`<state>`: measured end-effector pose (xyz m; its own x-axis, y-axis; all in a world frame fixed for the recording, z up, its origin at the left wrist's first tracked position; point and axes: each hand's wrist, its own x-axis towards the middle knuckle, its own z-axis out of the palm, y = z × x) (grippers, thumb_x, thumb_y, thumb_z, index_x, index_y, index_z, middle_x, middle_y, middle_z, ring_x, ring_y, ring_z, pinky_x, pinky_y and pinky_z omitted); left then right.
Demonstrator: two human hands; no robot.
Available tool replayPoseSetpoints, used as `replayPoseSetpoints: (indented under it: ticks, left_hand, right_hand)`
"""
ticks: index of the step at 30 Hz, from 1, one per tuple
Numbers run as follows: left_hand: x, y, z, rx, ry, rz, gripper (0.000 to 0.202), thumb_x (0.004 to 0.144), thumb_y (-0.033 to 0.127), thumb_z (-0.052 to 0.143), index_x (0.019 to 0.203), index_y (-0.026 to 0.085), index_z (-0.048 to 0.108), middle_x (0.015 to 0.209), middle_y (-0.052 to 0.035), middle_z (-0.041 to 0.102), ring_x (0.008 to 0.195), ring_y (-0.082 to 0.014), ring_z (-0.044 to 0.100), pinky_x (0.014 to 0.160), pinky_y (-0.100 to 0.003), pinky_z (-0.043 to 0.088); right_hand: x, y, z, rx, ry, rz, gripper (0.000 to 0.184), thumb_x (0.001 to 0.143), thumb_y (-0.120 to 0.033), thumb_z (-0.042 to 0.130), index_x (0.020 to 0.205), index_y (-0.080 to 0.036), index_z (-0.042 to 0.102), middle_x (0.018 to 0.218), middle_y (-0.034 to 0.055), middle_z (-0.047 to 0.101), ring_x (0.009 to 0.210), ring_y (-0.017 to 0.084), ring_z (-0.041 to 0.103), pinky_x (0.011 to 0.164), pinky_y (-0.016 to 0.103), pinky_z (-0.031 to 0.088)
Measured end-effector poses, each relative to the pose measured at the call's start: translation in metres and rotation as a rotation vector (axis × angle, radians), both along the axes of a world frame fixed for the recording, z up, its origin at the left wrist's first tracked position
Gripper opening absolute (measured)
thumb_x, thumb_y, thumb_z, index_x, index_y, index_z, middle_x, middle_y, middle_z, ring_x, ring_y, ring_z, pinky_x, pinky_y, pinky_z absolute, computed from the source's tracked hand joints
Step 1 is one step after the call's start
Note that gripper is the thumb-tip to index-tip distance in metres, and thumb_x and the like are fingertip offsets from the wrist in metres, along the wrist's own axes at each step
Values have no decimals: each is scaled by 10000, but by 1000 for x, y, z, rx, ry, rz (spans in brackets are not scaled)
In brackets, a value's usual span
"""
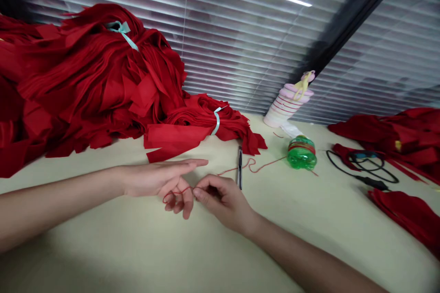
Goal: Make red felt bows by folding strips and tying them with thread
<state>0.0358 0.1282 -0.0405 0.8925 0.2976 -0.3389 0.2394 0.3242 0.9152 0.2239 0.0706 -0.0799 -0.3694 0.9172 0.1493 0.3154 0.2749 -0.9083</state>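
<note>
A red thread (pixel 178 191) crosses the fingers of my left hand (pixel 172 183), which is turned partly palm up. Its index finger and thumb side stretch out straight, while the lower fingers curl a little. Close beside it, my right hand (pixel 220 199) pinches the thread between thumb and forefinger. Beyond my right hand more thread runs in a loose wavy line to a green plastic spool (pixel 301 158) with thread wound round its middle. A slim dark and silver tool (pixel 239 168), its kind unclear, lies on the table just behind my right hand.
Red fabric strips (pixel 103 68) are heaped at the left, with a smaller tied bundle (pixel 216 121) in front. A pink and white cylinder (pixel 287 105) stands by the blinds (pixel 237 46). A black cable (pixel 373 171) and more red fabric (pixel 409 219) lie at the right.
</note>
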Motion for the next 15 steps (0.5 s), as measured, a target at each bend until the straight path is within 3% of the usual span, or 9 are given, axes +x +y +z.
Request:
replayPoseSetpoints:
  ticks: [4,8,11,15]
  left_hand:
    - [-7,4,13,128,163,-6,619,825,500,513,1337,242,281,720,-13,626,591,-122,509,564,-261,379]
    - [-19,13,25,505,392,-100,292,850,412,472,963,170,591,691,-20,595,533,-94,423,491,-215,326]
    - [-29,18,34,742,559,-138,234,848,318,432,818,170,610,667,-26,609,548,-111,449,491,-212,310]
    - [-42,23,42,892,657,-224,198,818,262,443,736,179,603,575,-8,543,504,-121,426,464,-223,264]
  right_hand:
    - [2,2,0,-6,46,-112,238,846,-365,503,717,-164,504,586,-32,408,526,83,341,461,208,300]
    - [1,3,0,12,-27,-196,226,846,-346,487,715,-163,511,583,-24,425,523,89,366,455,209,306]
    - [0,2,0,99,-170,-204,187,844,-280,485,701,-170,534,582,-16,465,521,99,395,470,221,323]
    - [0,2,-1,251,-364,-169,159,854,-202,467,727,-177,559,654,9,549,576,122,470,549,247,375]
